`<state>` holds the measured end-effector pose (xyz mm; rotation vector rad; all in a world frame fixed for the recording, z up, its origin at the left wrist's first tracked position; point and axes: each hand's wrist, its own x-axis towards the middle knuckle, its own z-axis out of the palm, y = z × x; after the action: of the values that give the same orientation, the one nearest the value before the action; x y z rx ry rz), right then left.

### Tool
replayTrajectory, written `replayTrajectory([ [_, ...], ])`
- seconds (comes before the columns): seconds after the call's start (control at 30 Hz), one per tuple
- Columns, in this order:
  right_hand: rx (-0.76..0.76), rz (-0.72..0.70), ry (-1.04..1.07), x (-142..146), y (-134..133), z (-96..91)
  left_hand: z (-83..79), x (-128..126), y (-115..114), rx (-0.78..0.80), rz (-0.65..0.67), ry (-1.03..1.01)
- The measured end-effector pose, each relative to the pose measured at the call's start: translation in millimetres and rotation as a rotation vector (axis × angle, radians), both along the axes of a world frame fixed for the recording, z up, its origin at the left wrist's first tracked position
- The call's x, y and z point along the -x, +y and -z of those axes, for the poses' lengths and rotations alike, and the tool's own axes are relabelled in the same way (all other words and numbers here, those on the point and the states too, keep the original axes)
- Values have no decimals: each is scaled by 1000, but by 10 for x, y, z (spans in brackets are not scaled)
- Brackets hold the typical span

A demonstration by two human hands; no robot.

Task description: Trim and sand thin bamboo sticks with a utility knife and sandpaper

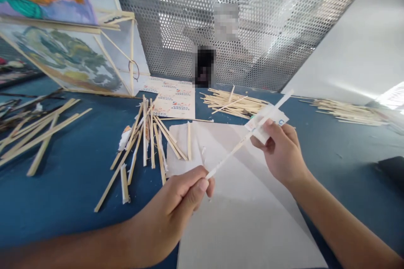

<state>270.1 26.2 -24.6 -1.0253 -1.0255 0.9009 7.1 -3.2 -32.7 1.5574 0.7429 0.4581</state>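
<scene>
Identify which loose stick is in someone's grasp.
The pale stick running diagonally from the left hand to the right hand; the other loose sticks lie below, on the blue table or white sheet.

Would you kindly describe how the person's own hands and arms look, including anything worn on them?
The left hand and right hand are ungloved, with no rings visible. The left forearm and right forearm are slender and show no sleeve, watch, bracelet or clear marking within the picture.
</scene>
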Motion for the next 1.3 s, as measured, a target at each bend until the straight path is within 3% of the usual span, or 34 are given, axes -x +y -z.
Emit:
replayTrajectory([
  [0.23, -14, -51, 56, 133, -184, -59, 21, 0, -30, -3, 10, -10],
  [0.6, -182, 147, 232, 134, -186, -301, 39, 1, -32, 12, 2, 6],
  [0.8, -202, 114, 194, 175, -288, -344, -12, -36, -23, -57, -18, 46],
  [0.97, -175, 181, 109, 160, -269, -338, -62, -5, -2, -61, -60, 54],
  [1.03, -168, 133, 95, 121, -241, -308, -109, 49, 34, -41, -175, -25],
  [1.17, -104, -144, -17, 38, -230, -243, -316, 181, 180, -164, -432, -212],
  [1.3, 5, -429, -308, 7, -301, -202, -506, 268, 310, -302, -505, -421],
])
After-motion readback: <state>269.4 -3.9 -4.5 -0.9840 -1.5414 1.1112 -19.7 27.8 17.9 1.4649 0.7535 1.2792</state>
